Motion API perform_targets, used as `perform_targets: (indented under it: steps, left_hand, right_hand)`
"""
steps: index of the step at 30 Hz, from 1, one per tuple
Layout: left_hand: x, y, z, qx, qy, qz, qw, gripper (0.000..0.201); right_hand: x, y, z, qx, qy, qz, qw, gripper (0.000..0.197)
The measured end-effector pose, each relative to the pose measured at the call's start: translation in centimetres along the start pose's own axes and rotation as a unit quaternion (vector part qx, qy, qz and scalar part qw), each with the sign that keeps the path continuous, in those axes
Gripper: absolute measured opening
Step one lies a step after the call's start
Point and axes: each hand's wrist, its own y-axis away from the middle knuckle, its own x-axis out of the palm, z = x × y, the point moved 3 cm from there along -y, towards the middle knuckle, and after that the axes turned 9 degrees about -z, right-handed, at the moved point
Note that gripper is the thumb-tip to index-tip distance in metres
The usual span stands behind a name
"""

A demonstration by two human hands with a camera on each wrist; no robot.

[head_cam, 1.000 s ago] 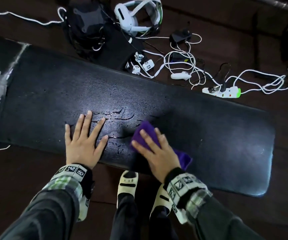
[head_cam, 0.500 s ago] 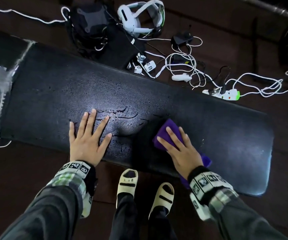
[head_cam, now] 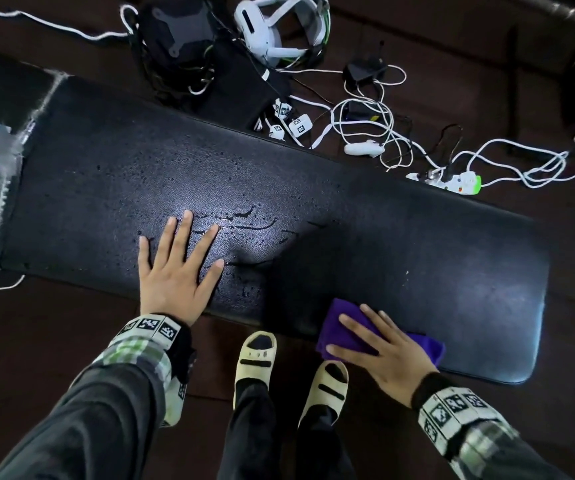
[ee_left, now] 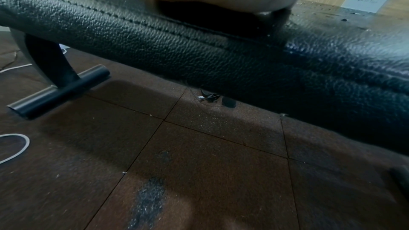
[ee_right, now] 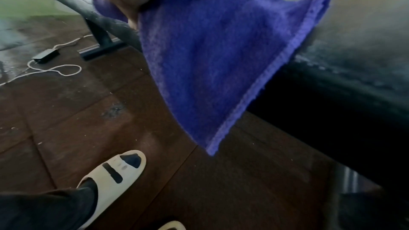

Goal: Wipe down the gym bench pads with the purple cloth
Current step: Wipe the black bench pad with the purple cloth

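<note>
Left hand (head_cam: 175, 271) lies flat on the black bench pad (head_cam: 417, 244), fingers straight and spread, palm down, holding nothing. Right hand (head_cam: 388, 351) is well apart from it, over at three o'clock, fingers straight and pressing the purple cloth (head_cam: 339, 327) onto the pad's near edge. From the right wrist view, the cloth (ee_right: 210, 50) drapes over that edge, one corner hanging free toward the floor. Water droplets and streaks (head_cam: 244, 220) glisten on the pad between the hands and at twelve o'clock of the left fingers. Straight down at six o'clock, two cream slippers (head_cam: 255, 362) stand on the brown floor tiles (ee_left: 199, 172). Beyond the pad at twelve o'clock lie a white headset (head_cam: 279, 26), tangled white cables (head_cam: 365, 133) and a power strip (head_cam: 452, 181). The left wrist view shows the pad's stitched side and a bench foot (ee_left: 57, 92).
</note>
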Motion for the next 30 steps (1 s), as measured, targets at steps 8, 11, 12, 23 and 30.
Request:
perform_targets:
  steps: [8, 11, 12, 23, 30]
  left_hand:
    - [0.1, 0.0, -0.1, 0.002, 0.0, -0.009, 1.0, 0.057]
    - [0.1, 0.0, -0.1, 0.001, -0.002, -0.003, 1.0, 0.057]
    - [0.1, 0.0, 0.0, 0.002, -0.001, -0.001, 1.0, 0.057]
    - [0.1, 0.3, -0.3, -0.032, 0.015, 0.014, 0.999, 0.059]
    - [-0.4, -0.2, -0.3, -0.052, 0.012, 0.086, 0.995, 0.067]
  right_hand:
    - [0.0, -5.5, 3.2, -0.084, 0.006, -0.055, 0.995, 0.067]
    - [-0.6, -9.7, 5.2, -0.077, -0.017, -0.088, 0.993, 0.059]
    - [-0.7, -10.5, 5.8, -0.075, -0.025, -0.095, 0.992, 0.058]
    - [-0.9, -5.7, 2.6, 0.16, -0.118, -0.14, 0.97, 0.061]
    - [-0.4, -5.3, 3.2, 0.233, -0.137, -0.164, 0.949, 0.052]
